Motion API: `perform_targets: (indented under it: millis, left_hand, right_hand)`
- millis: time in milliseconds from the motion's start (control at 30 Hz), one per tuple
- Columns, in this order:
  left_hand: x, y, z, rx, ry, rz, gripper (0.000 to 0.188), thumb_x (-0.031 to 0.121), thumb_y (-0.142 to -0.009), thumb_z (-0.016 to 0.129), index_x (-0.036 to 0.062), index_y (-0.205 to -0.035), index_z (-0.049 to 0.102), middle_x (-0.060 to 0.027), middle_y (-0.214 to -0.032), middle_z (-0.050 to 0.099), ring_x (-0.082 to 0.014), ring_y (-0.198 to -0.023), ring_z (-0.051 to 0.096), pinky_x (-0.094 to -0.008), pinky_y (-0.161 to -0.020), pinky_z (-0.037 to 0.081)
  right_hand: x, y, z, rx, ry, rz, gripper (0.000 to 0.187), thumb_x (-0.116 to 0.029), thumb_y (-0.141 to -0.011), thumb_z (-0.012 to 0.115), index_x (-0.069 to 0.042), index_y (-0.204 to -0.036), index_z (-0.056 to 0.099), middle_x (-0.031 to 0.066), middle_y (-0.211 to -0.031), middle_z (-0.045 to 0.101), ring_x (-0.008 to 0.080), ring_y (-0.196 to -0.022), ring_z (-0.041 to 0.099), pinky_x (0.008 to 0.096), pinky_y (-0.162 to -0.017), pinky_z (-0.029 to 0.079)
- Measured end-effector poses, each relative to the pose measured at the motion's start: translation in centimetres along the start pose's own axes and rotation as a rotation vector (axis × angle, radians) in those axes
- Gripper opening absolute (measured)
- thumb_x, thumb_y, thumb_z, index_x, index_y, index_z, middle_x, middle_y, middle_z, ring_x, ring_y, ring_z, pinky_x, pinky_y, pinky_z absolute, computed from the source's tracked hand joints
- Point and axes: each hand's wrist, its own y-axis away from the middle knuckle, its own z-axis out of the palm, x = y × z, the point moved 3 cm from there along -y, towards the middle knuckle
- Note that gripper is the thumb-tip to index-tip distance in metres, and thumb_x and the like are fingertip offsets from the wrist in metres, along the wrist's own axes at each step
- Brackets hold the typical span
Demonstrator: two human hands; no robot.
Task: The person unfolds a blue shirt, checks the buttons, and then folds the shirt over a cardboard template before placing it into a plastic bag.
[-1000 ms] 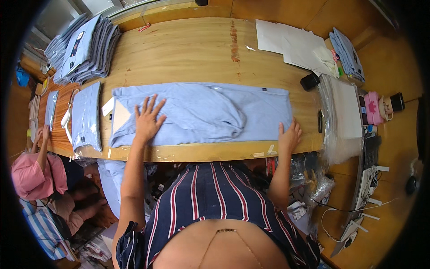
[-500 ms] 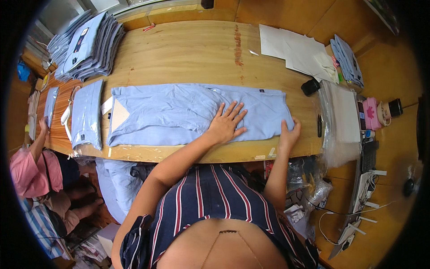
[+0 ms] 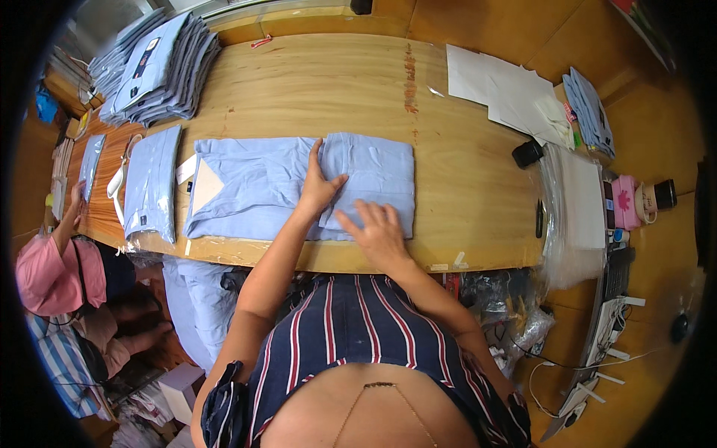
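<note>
A light blue garment [image 3: 258, 172] lies lengthwise on the wooden table [image 3: 478, 201]. Its right end is doubled over leftward into a folded panel [image 3: 373, 164]. My left hand [image 3: 321, 187] rests at the panel's left edge, thumb apart from the fingers, holding nothing. Over the panel's lower part, my right hand [image 3: 381, 235] is open with its fingers spread. A cream pointed card [image 3: 207, 183] shows at the garment's left end.
Bagged light blue garments [image 3: 153, 183] lie at left, below a tall garment stack [image 3: 160, 75]. White sheets [image 3: 508, 93] and clear plastic bags [image 3: 571, 201] lie at right, near a black cylindrical object [image 3: 527, 153]. Another person in pink [image 3: 60, 272] works at far left.
The garment's right end has been folded over to the left. My right hand moved left with it, and my left hand shifted left to the fold's edge.
</note>
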Motion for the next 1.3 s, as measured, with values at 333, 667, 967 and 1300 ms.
perform_targets:
  millis: [333, 667, 967, 1300]
  left_hand:
    - [7.9, 5.8, 1.8, -0.087, -0.887, 0.44, 0.062, 0.035, -0.072, 0.061, 0.0072, -0.123, 0.039, -0.0168, -0.13, 0.033, -0.0319, -0.123, 0.027, -0.0488, -0.097, 0.023]
    - [4.4, 9.8, 7.1, -0.389, -1.17, 0.428, 0.064, 0.038, -0.077, 0.049, 0.0057, -0.129, 0.031, -0.0195, -0.132, 0.03, -0.0344, -0.124, 0.026, -0.052, -0.099, 0.018]
    - [3.7, 11.2, 10.6, -0.288, -1.14, 0.568, 0.051, 0.018, -0.078, 0.043, -0.0002, -0.124, 0.036, -0.0206, -0.127, 0.037, -0.0357, -0.113, 0.04, -0.046, -0.089, 0.037]
    - [7.5, 8.2, 6.6, -0.446, -0.628, 0.219, 0.043, 0.011, -0.069, 0.054, -0.0026, -0.11, 0.049, -0.0115, -0.108, 0.055, -0.0287, -0.091, 0.056, -0.0327, -0.059, 0.05]
  right_hand:
    - [6.8, 1.0, -2.8, 0.0, -0.622, 0.308, 0.028, -0.009, -0.074, 0.054, -0.01, -0.102, 0.059, 0.0092, -0.114, 0.049, 0.0243, -0.104, 0.046, 0.0423, -0.087, 0.033]
    - [8.4, -7.2, 6.8, -0.313, -0.251, -0.113, 0.042, -0.027, -0.081, 0.052, -0.021, -0.122, 0.044, 0.0058, -0.132, 0.036, 0.0254, -0.124, 0.029, 0.045, -0.099, 0.023]
    - [17.3, -2.1, 1.4, -0.309, -0.5, 0.167, 0.065, 0.018, -0.065, 0.033, -0.016, -0.118, 0.049, 0.0063, -0.129, 0.04, 0.0249, -0.121, 0.034, 0.0379, -0.101, 0.024]
    - [17.5, 0.3, 2.4, -0.249, -0.579, 0.173, 0.054, 0.012, -0.062, 0.047, -0.015, -0.108, 0.057, 0.0055, -0.129, 0.04, 0.0248, -0.121, 0.034, 0.0409, -0.101, 0.021]
